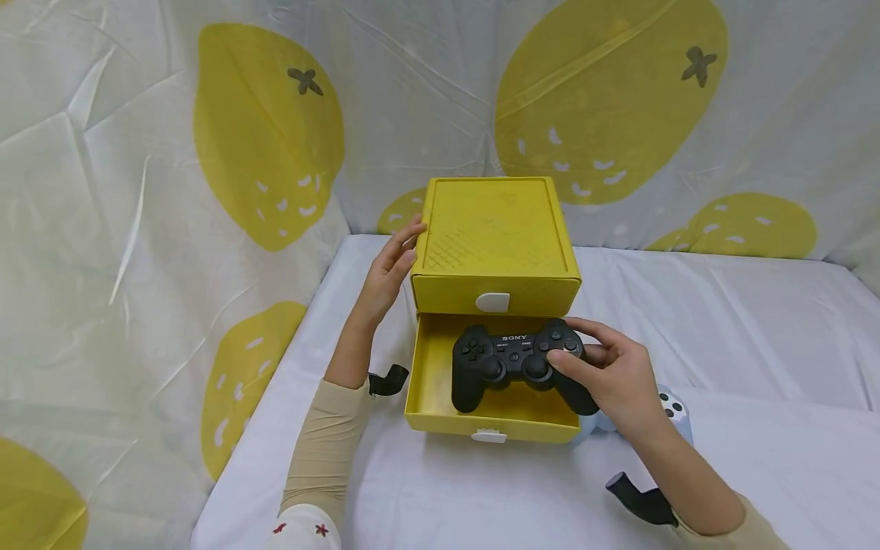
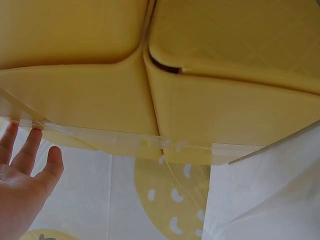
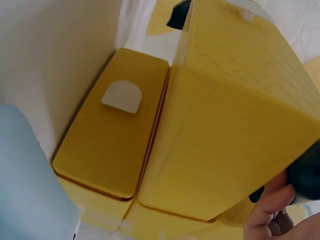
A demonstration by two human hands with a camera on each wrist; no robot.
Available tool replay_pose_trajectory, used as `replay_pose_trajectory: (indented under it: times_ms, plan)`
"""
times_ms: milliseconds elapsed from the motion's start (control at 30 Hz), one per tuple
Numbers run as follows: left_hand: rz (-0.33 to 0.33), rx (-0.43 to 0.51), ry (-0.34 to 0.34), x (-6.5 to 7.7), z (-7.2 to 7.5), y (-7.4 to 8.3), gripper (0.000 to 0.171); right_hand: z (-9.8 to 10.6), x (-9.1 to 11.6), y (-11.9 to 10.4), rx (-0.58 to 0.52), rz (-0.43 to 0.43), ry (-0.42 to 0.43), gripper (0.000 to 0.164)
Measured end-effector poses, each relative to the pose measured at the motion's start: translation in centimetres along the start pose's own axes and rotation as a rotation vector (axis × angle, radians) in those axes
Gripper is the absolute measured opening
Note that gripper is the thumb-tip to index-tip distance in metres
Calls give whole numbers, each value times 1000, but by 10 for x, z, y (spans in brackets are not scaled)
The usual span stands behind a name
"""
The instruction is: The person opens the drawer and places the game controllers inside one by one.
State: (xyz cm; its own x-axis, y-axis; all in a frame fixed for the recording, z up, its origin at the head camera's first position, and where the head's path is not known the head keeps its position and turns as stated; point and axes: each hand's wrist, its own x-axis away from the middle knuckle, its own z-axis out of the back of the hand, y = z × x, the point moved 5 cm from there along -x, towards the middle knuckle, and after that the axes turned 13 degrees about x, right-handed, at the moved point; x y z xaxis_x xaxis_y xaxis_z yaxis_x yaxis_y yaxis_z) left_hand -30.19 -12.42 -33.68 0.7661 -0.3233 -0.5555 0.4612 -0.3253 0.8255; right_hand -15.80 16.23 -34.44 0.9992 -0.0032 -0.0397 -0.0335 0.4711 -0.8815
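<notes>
A yellow two-drawer box (image 1: 495,221) stands on the white cloth, its lower drawer (image 1: 536,432) pulled out. My right hand (image 1: 622,382) holds a black Sony game controller (image 1: 514,370) by its right end, thumb on top, over the open drawer. Whether the controller touches the drawer floor I cannot tell. At the box's left side, my left hand (image 1: 387,279) rests its fingertips on the wall, fingers fairly straight. The left wrist view shows that hand (image 2: 25,185) at the taped side of the box (image 2: 200,115). Partly behind my right hand lies a light blue controller (image 1: 674,412).
The upper drawer is closed, with a white tab handle (image 1: 493,302); the lower drawer has a similar tab (image 1: 489,436). A lemon-print curtain (image 1: 412,92) hangs behind and left of the table (image 1: 742,328). Black curved pieces (image 1: 642,500) project from both wrists.
</notes>
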Motion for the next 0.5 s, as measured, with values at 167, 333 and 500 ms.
replay_pose_trajectory:
  times_ms: [167, 333, 500]
  plan:
    - [9, 3, 10, 0, 0, 0, 80, -7, 0, -6, 42, 33, 10, 53]
    - [15, 1, 14, 0, 0, -1, 81, -12, 1, -11, 78, 71, 32, 52]
    - [5, 10, 9, 0, 0, 0, 82, -17, 0, -15, 56, 122, 26, 50]
